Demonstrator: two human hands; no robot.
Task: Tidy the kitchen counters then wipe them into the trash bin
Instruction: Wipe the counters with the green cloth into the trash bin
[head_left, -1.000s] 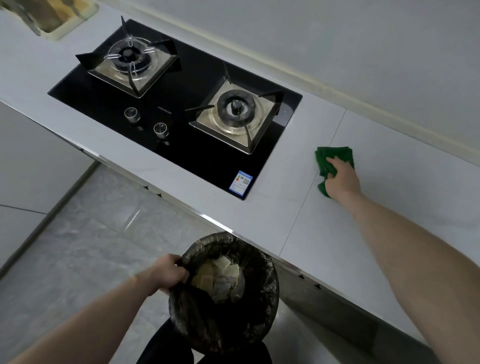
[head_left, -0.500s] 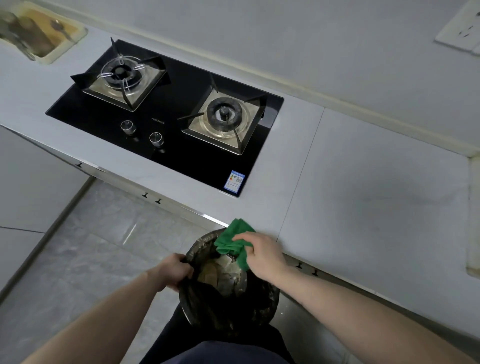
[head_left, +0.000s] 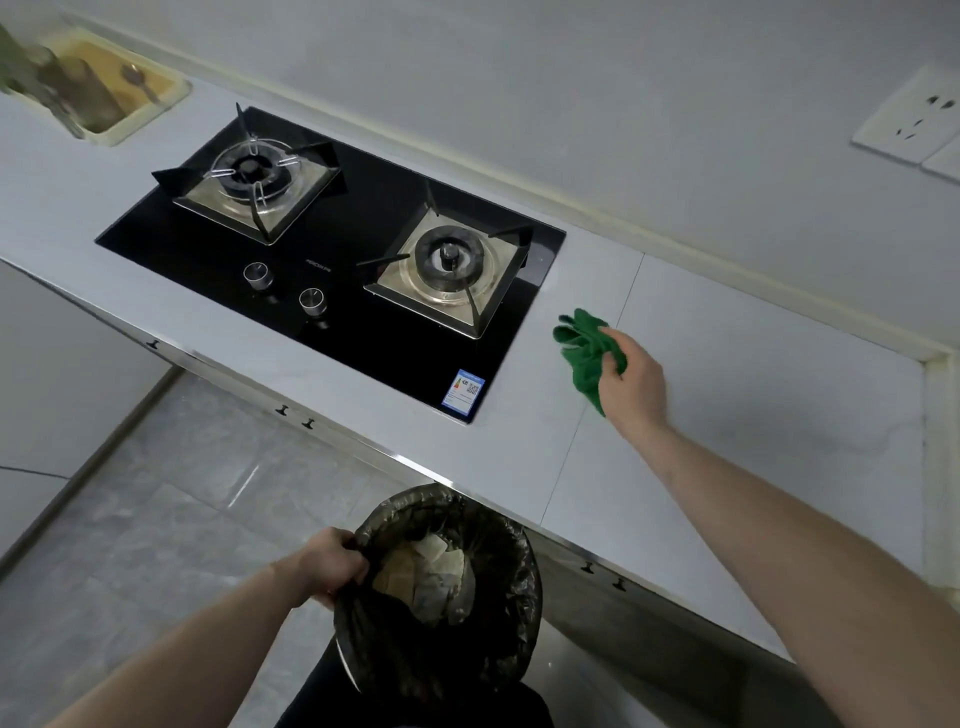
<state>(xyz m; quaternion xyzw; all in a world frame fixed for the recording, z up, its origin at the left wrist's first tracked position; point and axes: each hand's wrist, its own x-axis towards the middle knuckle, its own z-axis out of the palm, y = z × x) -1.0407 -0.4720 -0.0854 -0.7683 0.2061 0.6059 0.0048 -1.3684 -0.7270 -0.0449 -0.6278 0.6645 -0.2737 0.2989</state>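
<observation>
Mid-wipe: my right hand (head_left: 631, 382) clutched green cloth (head_left: 584, 353) on counter (head_left: 727, 441); left hand (head_left: 332, 566) gripped trash bin (head_left: 514, 587) rim. Next, prob. sweep toward bin.

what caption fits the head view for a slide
Right hand holds a green cloth over the counter; left hand grips the trash bin rim.
</observation>
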